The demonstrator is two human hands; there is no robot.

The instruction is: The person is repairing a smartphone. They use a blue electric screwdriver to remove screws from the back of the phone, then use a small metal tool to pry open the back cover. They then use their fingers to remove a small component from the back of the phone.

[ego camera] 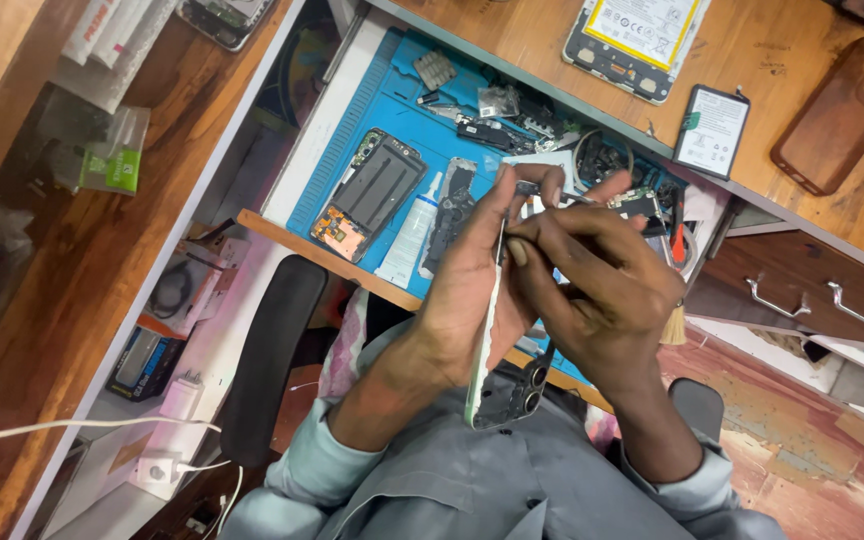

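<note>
My left hand (467, 275) grips a phone (500, 392) held edge-on, its pale frame facing me and its round camera lenses at the lower end. My right hand (602, 290) is pressed against the phone's upper part, fingers pinched on a thin metal tool (550, 194) whose tip sits at the phone's top edge. Both hands are raised above my lap, in front of a blue work mat (397, 95). The phone's screen side is hidden behind my hands.
On the mat lie an opened phone (372, 190), a white glue tube (410, 235), a dark phone part (452, 205) and several small components. The wooden desktop holds an opened phone showing its battery (637, 35), a loose battery (712, 130) and a brown case (842, 115). Drawer handles (782, 300) sit at right, a black armrest (272, 350) at left.
</note>
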